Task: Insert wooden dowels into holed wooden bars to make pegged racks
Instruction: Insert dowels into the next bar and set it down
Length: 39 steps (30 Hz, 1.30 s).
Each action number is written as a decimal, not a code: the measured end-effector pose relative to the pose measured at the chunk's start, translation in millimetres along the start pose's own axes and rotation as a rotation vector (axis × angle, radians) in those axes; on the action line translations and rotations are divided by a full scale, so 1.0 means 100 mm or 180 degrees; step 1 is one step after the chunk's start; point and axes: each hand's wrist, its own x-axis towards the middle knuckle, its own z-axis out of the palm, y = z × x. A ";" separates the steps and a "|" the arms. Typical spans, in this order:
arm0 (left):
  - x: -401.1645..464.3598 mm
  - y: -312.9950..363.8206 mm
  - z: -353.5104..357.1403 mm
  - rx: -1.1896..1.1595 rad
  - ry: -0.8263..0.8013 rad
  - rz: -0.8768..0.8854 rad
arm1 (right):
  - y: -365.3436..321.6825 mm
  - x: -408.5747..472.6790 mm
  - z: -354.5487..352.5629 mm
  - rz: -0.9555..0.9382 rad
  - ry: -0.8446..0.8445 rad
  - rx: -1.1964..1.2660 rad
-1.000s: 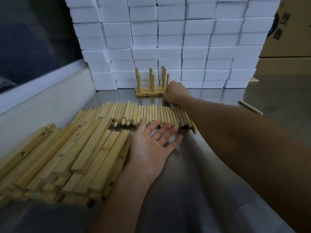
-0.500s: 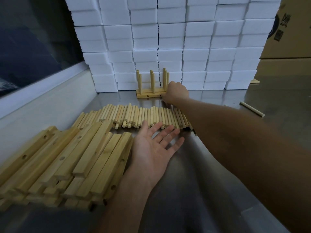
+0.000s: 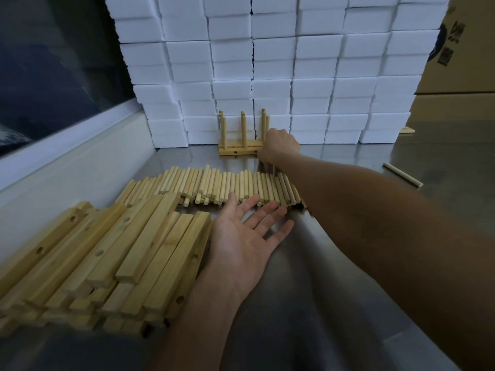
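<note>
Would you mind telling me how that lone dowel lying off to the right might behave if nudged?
The lone dowel looks round and smooth, lying on bare polished steel table, so it would probably roll or skid. It seems thin, likely light and stiff.

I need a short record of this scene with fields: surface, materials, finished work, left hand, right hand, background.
surface: metal table
materials: pile of holed wooden bars at left; row of loose dowels lying beyond it; one stray dowel at right
finished work: pegged rack with upright dowels, standing against the white foam blocks
left hand: open, palm up, fingertips at the near ends of the loose dowels
right hand: curled at the rack's right end; whether it grips the rack cannot be told
background: cardboard box at right
</note>
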 end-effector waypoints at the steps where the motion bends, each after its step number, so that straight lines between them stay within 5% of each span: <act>1: 0.00 0.00 0.00 -0.0001 0.0000 0.0009 | 0.01 -0.02 -0.04 -0.0001 -0.0013 0.0027; 19: -0.13 -0.06 0.05 0.0465 -0.0019 0.0409 | 0.78 -2.12 -0.71 -0.0124 0.0758 0.1520; 22: -0.19 -0.10 0.10 0.1674 0.0124 0.1292 | 0.88 -2.24 -0.70 -0.0129 0.0986 0.1664; 25: -0.26 -0.03 0.05 0.4047 0.0350 0.2945 | 0.88 -2.24 -0.71 -0.0155 0.1051 0.1799; 27: -0.32 0.03 0.03 0.5487 0.0984 0.3613 | 0.88 -2.22 -0.71 -0.0149 0.1044 0.1941; 29: -0.34 0.07 0.01 0.6529 0.2035 0.3370 | 0.89 -2.22 -0.70 -0.0154 0.1067 0.1989; 31: -0.36 0.09 0.02 0.7023 0.2585 0.2549 | 0.89 -2.22 -0.69 -0.0185 0.1072 0.1966; 34: -0.35 0.09 -0.01 0.7273 0.2659 0.2029 | 0.89 -2.20 -0.67 -0.0180 0.1029 0.1968; 39: -0.35 0.04 -0.02 0.7413 0.2649 0.2271 | 0.91 -2.17 -0.65 -0.0018 0.0913 0.2027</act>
